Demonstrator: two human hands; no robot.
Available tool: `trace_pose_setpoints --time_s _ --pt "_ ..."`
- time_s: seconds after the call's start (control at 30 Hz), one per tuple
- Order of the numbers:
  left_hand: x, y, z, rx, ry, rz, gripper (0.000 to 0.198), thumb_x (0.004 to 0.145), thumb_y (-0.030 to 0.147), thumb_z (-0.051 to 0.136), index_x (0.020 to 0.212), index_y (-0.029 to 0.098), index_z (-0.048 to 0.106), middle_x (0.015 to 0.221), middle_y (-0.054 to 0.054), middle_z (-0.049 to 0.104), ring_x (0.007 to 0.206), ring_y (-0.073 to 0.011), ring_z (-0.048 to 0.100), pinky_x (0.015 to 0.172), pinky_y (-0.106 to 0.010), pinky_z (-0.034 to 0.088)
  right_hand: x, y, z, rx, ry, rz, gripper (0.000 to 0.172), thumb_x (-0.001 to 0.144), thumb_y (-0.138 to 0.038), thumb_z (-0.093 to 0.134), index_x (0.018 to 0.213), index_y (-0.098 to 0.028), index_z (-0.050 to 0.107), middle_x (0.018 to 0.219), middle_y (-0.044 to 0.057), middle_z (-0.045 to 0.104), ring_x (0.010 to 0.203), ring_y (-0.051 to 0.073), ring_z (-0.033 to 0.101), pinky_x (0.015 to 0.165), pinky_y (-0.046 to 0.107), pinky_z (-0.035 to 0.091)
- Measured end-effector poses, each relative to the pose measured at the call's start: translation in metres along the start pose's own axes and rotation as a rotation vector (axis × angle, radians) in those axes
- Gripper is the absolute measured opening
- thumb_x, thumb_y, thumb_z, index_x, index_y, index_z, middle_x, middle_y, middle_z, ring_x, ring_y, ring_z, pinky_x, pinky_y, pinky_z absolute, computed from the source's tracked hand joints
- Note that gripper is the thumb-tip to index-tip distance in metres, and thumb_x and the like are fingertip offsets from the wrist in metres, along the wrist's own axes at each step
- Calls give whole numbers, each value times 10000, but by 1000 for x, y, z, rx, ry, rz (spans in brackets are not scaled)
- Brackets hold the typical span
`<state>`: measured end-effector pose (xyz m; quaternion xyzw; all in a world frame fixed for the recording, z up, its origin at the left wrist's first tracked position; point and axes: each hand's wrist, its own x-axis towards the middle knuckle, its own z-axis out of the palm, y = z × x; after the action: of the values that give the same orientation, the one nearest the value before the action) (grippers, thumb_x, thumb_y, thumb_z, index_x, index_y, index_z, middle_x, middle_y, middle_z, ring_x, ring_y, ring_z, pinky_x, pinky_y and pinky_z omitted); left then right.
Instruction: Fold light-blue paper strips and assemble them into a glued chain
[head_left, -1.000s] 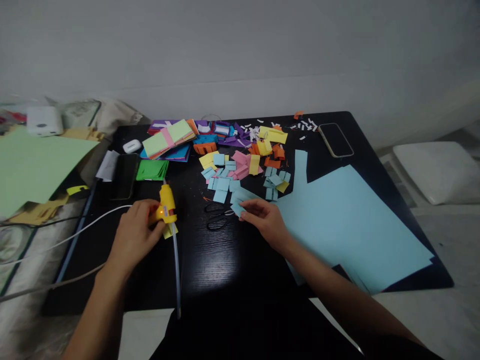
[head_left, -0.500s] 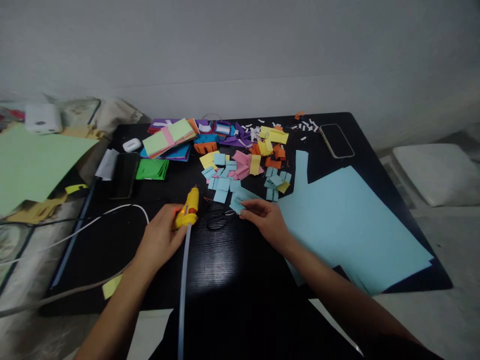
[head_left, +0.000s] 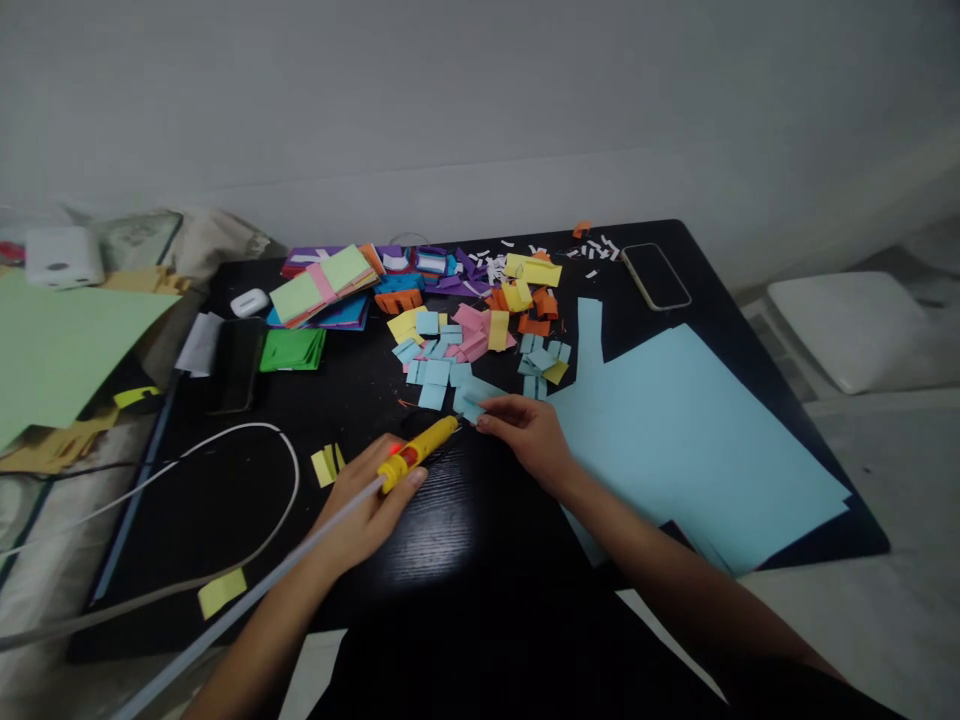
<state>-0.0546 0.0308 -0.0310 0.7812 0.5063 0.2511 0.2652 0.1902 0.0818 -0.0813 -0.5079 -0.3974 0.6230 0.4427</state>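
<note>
My left hand (head_left: 367, 505) is wrapped round a yellow glue gun (head_left: 417, 452) with a clear glue stick (head_left: 247, 600) trailing back from it. The gun's tip points right, close to a small light blue paper piece (head_left: 472, 402) on the black table (head_left: 450, 540). My right hand (head_left: 529, 435) pinches that blue piece at its near edge and presses it to the table. A pair of black scissors lies under the gun, mostly hidden.
A pile of small coloured paper pieces (head_left: 480, 330) lies behind the hands. A large light blue sheet (head_left: 690, 440) covers the table's right side. A phone (head_left: 655, 276) lies far right, another dark phone (head_left: 236, 362) at left. A white cable (head_left: 225, 470) loops across the left.
My left hand carried the glue gun from the left to the middle and turned its tip toward the blue piece. The cable followed. My right hand stayed on the blue piece.
</note>
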Motion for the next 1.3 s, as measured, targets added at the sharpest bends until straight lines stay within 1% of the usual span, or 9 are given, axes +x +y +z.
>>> trace_pose_setpoints --time_s 0.13,0.4,0.6,0.77,0.9,1.07,1.17,1.23,1.3 --pt "-2 -3 7 9 44 -25 181 1057 302 518 955 212 637 909 -34 666 831 -196 673 774 -320 567 -1 -1 1 -3 -19 -10 260 693 -358 910 902 -228 824 882 29 832 872 241 797 946 432 624" --pt "-5 -6 7 35 26 -55 172 1061 303 515 973 217 636 914 -30 667 820 -194 675 747 -313 561 -3 -2 1 1 -35 -12 237 700 -340 905 895 -231 826 874 22 831 863 236 798 952 430 622" --pt "-3 2 5 -6 8 -34 180 1067 307 510 947 217 609 887 -26 643 803 -189 658 757 -316 554 -2 -1 1 -9 -37 -5 253 702 -353 906 905 -224 828 882 25 833 878 247 801 950 435 620" --pt "-1 10 10 -46 -37 5 182 1073 312 502 940 219 584 893 -34 629 810 -190 645 761 -320 557 -3 1 3 -7 -55 -30 241 712 -346 899 910 -226 835 927 31 841 922 249 800 969 431 618" --pt "-1 10 14 -25 -39 -4 183 1069 314 515 924 222 581 874 -27 628 786 -187 642 745 -317 551 -4 1 3 -1 -61 -31 242 708 -336 902 917 -232 839 938 32 845 946 255 801 974 437 621" --pt "-1 9 12 -18 -39 -31 194 1075 320 509 918 224 571 850 -18 609 757 -178 637 721 -308 549 -4 0 2 -10 -87 -40 224 736 -333 888 933 -240 838 939 29 843 934 247 803 982 434 616" --pt "-1 10 11 -37 -27 7 166 1070 300 513 950 220 596 893 -34 630 812 -187 654 762 -317 559 -4 0 1 -31 -79 -47 228 734 -343 889 930 -238 838 937 33 842 935 252 803 975 436 617" --pt "-3 11 9 -61 -16 17 118 1063 282 524 1037 216 618 975 -56 664 896 -200 679 817 -329 566 -4 -1 1 -43 -70 -44 229 737 -342 885 935 -237 838 931 35 843 932 252 802 968 436 619" --pt "-6 11 5 -63 20 4 122 1051 279 539 1116 219 622 1053 -70 686 968 -215 697 865 -344 569 -4 -1 1 -44 -58 -44 231 731 -333 884 935 -236 836 923 35 841 921 249 800 960 433 619"
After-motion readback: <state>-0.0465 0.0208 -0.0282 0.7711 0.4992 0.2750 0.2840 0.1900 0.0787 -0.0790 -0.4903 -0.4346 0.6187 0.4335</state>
